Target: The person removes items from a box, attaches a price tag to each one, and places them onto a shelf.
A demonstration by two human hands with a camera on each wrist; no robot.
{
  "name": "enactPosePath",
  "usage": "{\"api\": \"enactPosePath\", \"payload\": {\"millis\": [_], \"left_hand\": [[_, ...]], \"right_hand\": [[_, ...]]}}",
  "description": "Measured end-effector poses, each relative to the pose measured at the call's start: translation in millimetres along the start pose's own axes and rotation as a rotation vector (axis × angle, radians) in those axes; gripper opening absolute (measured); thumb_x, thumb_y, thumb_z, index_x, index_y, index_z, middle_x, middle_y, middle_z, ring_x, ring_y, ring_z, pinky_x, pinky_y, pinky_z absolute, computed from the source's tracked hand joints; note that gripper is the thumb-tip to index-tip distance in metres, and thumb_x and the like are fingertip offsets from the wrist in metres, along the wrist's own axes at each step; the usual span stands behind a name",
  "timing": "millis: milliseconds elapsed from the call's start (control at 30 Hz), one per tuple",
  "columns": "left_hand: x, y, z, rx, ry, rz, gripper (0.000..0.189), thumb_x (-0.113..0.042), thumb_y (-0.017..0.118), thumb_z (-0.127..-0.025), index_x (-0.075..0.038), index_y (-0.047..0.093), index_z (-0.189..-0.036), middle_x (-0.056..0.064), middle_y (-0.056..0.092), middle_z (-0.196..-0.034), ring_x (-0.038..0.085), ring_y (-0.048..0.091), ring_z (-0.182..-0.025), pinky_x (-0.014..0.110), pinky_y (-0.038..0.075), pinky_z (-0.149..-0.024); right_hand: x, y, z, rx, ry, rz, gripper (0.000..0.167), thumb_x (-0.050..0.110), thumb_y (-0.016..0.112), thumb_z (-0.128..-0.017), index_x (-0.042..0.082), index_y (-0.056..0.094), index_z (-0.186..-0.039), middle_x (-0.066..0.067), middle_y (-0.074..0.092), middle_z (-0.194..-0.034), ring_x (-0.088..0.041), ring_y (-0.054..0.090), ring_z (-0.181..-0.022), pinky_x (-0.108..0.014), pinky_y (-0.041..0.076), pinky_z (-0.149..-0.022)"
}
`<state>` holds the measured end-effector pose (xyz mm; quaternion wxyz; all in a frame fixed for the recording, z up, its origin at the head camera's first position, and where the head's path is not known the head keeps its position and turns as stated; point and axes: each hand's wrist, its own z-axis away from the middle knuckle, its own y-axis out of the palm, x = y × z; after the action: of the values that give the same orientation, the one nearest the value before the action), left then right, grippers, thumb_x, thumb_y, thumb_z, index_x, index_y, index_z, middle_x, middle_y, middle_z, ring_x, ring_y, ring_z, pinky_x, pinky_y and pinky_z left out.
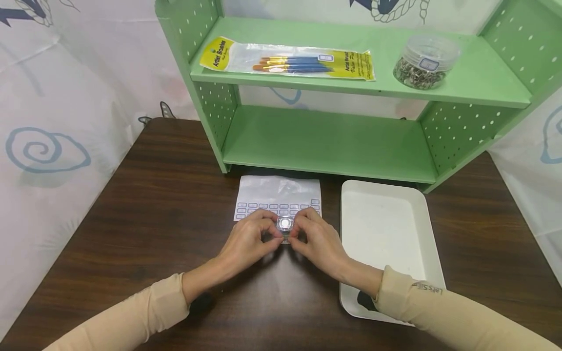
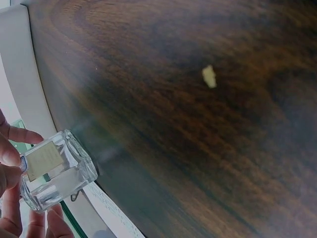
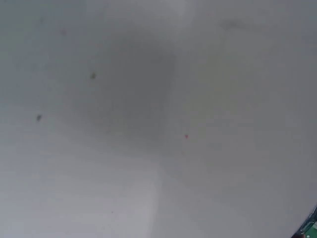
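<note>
Between both hands is a small clear glass bottle [image 1: 285,224], its round top facing up toward the head camera. My left hand [image 1: 251,236] grips its left side with thumb and fingers, and my right hand [image 1: 320,240] grips the right side the same way. In the left wrist view the bottle [image 2: 74,163] lies tilted, with a beige label [image 2: 45,161] on its flat face. A small blue-edged sticker [image 2: 23,164] shows at the fingertips by the label. Just behind the hands lies a white sticker sheet [image 1: 281,189] with rows of blue-edged stickers, partly hidden by the fingers.
A white tray [image 1: 382,195] stands to the right, under my right forearm. Behind is a green two-level shelf [image 1: 329,141]. On its upper board are a packet of artist brushes [image 1: 290,61] and a clear jar [image 1: 423,63] of small metal pieces. A pale scrap [image 2: 209,76] lies on the table.
</note>
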<state>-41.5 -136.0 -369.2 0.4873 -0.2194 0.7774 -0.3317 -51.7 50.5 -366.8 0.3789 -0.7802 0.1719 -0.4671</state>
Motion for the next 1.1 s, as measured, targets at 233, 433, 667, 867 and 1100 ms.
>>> {"api": "enactPosePath", "payload": {"millis": [233,433,667,867,1100], "left_hand": [[0.7,0.2,0.2,-0.013,0.02,-0.006,0.01,-0.008,0.077,-0.069,-0.015,0.07,-0.072,0.001,0.066,-0.1,0.015,0.062,-0.089,0.029,0.05,-0.069],[0.9,1.2,0.4,-0.029,0.037,-0.012,0.01,-0.009,0.077,-0.069,-0.014,0.069,-0.071,0.001,0.066,-0.1,0.015,0.062,-0.089,0.029,0.051,-0.069],[1.4,2.1,0.3,-0.026,0.043,-0.016,0.009,-0.008,0.077,-0.07,-0.013,0.069,-0.071,0.002,0.065,-0.101,0.015,0.062,-0.09,0.03,0.053,-0.07],[1.7,2.2,0.5,-0.023,0.043,-0.017,0.009,-0.009,0.077,-0.07,-0.013,0.069,-0.072,0.002,0.065,-0.101,0.014,0.062,-0.091,0.03,0.053,-0.072],[2.4,1.8,1.2,-0.024,0.046,-0.009,0.011,-0.008,0.078,-0.069,-0.014,0.069,-0.072,0.002,0.066,-0.101,0.015,0.062,-0.091,0.03,0.053,-0.073]], "right_hand": [[-1.2,0.9,-0.8,-0.012,-0.021,0.003,0.022,0.007,0.077,-0.071,0.016,0.057,-0.071,0.001,0.055,-0.093,-0.017,0.058,-0.074,-0.027,0.046,-0.059],[-2.4,1.7,-0.6,-0.028,-0.037,0.019,0.022,0.007,0.078,-0.07,0.015,0.057,-0.071,0.001,0.055,-0.092,-0.016,0.057,-0.072,-0.026,0.046,-0.057],[-3.5,1.0,-1.8,-0.03,-0.043,0.024,0.024,0.007,0.078,-0.071,0.015,0.055,-0.073,0.001,0.055,-0.089,-0.014,0.053,-0.07,-0.024,0.044,-0.057],[-6.2,1.1,-2.2,-0.027,-0.04,-0.026,0.026,0.006,0.078,-0.072,0.014,0.053,-0.075,0.0,0.055,-0.088,-0.017,0.056,-0.076,-0.025,0.048,-0.063],[-7.8,1.7,-4.2,-0.002,-0.014,-0.125,0.028,0.002,0.076,-0.074,0.007,0.054,-0.09,-0.004,0.059,-0.089,-0.019,0.061,-0.083,-0.029,0.055,-0.069]]}}
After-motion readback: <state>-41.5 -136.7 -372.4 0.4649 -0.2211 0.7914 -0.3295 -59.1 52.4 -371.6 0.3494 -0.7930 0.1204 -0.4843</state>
